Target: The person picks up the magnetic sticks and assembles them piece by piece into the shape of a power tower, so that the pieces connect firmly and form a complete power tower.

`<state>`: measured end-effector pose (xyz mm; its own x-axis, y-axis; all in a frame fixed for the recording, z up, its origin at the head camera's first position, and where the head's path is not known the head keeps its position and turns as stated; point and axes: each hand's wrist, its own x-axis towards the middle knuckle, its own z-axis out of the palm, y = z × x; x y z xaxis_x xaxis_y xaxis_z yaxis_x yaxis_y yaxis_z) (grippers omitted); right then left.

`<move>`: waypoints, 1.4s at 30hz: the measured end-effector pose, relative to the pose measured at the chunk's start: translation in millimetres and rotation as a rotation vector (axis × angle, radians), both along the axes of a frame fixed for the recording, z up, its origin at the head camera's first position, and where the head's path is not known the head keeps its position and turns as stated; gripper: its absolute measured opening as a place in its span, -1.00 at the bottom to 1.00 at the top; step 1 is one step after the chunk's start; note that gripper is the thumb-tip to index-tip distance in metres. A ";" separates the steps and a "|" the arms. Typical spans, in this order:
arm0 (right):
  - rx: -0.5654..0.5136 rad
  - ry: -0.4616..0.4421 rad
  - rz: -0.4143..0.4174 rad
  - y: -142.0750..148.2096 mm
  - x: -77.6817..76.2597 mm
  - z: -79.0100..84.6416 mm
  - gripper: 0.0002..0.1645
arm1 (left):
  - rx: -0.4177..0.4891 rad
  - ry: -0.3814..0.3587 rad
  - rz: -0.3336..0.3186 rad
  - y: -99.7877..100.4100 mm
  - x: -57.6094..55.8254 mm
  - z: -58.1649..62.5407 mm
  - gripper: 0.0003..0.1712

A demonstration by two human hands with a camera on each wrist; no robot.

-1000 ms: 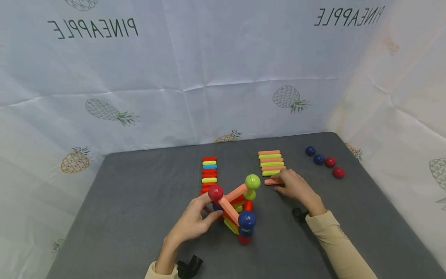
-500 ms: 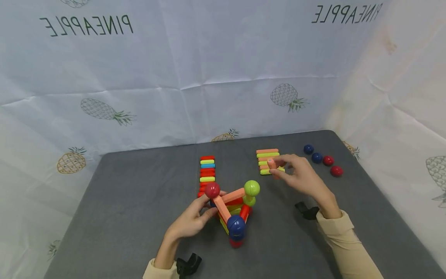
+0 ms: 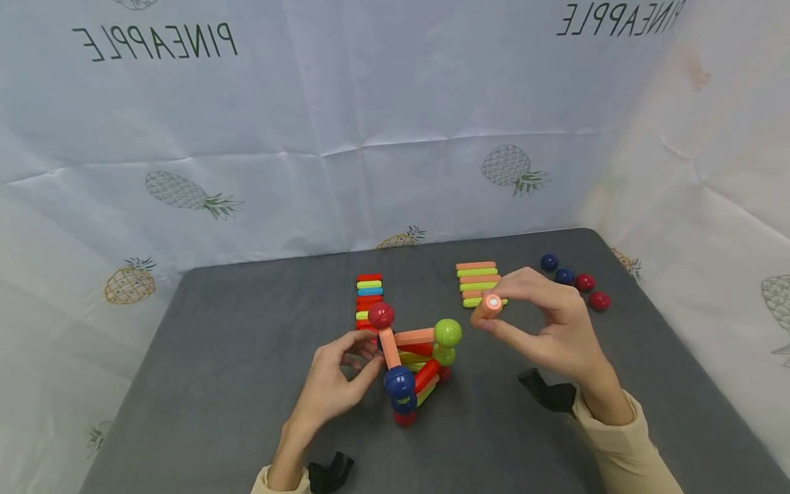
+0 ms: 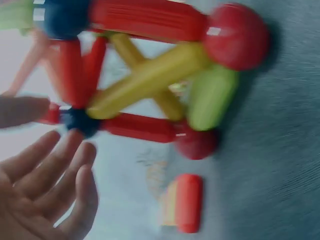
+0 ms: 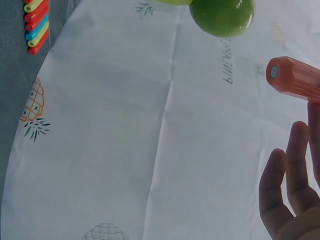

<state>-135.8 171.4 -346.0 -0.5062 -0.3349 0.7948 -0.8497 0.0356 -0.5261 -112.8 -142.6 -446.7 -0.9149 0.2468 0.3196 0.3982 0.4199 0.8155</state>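
A magnetic stick-and-ball structure (image 3: 426, 374) stands on the grey table, with red, blue and green balls joined by coloured sticks. My left hand (image 3: 333, 377) holds its left corner. In the left wrist view the thumb and fingertips lie on either side of a dark blue ball (image 4: 82, 123). My right hand (image 3: 558, 329) pinches an orange magnetic stick (image 3: 486, 312) between thumb and index finger, in the air right of the structure. The stick's round end faces up toward the head camera. In the right wrist view it sits apart from a green ball (image 5: 222, 15).
A row of red, yellow and blue sticks (image 3: 369, 291) lies behind the structure, partly hidden by it. Orange and yellow-green sticks (image 3: 478, 279) lie in another row behind the right hand. Blue and red balls (image 3: 584, 283) rest at the right. White pineapple-print cloth (image 3: 333, 110) hangs behind.
My right hand has picked the orange stick up from the table, raised it and turned it upright. With my left hand at it, the structure has turned, its front blue corner moving left.
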 end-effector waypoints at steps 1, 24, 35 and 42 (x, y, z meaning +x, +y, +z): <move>-0.003 0.019 0.012 -0.8 0.4 0.1 -0.66 | -0.001 -0.010 -0.027 -1.3 2.9 3.5 -0.59; 0.060 0.070 0.033 -16.5 15.1 -3.9 -0.72 | -0.136 0.170 0.035 20.4 24.3 15.8 -0.28; 0.101 0.048 0.001 -17.2 16.2 -6.5 -0.72 | -0.135 0.196 -0.095 17.5 24.1 14.9 -0.73; 0.090 0.067 0.041 -20.5 15.2 -6.4 -0.73 | -0.201 -0.007 0.002 21.9 25.3 18.4 -0.47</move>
<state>-120.6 150.9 -352.4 -0.4375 -0.4258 0.7920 -0.8845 0.0453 -0.4643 -87.5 -120.8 -428.3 -0.9176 0.3031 0.2573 0.3915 0.5756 0.7179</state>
